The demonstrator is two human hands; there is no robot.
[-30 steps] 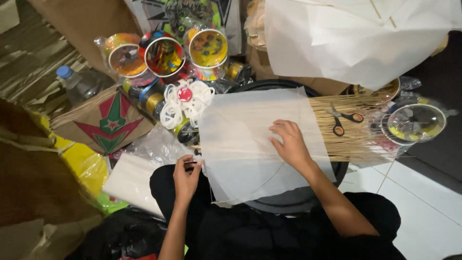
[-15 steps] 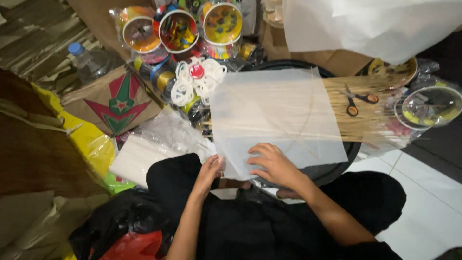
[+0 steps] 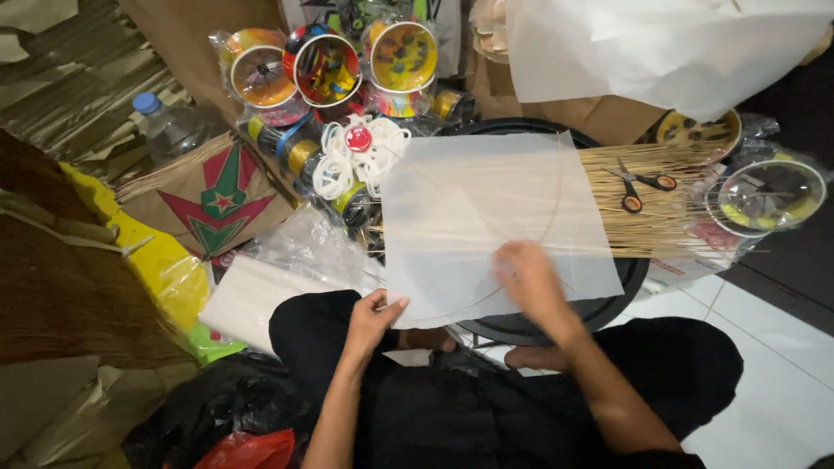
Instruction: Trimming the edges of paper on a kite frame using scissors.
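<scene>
Sitting cross-legged in black clothing on a white tiled floor (image 3: 773,391), a person works over a round black tray (image 3: 608,295) set just in front of the knees. Largest item on the tray is a square sheet of thin translucent white paper (image 3: 486,217), lying flat and covering most of it; thin curved and straight sticks show faintly through the sheet. A second, larger white sheet (image 3: 660,48) hangs over a brown box at upper right. At left sit a cardboard piece with a red and green star design (image 3: 217,204), a yellow bag (image 3: 165,269) and a folded stack of white paper (image 3: 252,295) under clear plastic. A bundle of thin bamboo sticks (image 3: 669,208) lies across the tray's right side, partly beneath the sheet, with orange-handled scissors (image 3: 638,187) resting on top. Colourful spools (image 3: 326,65) cluster at top centre, white string coils (image 3: 356,156) just below them, and a plastic water bottle (image 3: 169,126) to their left.

The left hand (image 3: 373,317) pinches the sheet's near left corner between thumb and fingers. The right hand (image 3: 526,274), blurred, rests flat on the sheet's lower right area, fingers spread, clasping nothing.
</scene>
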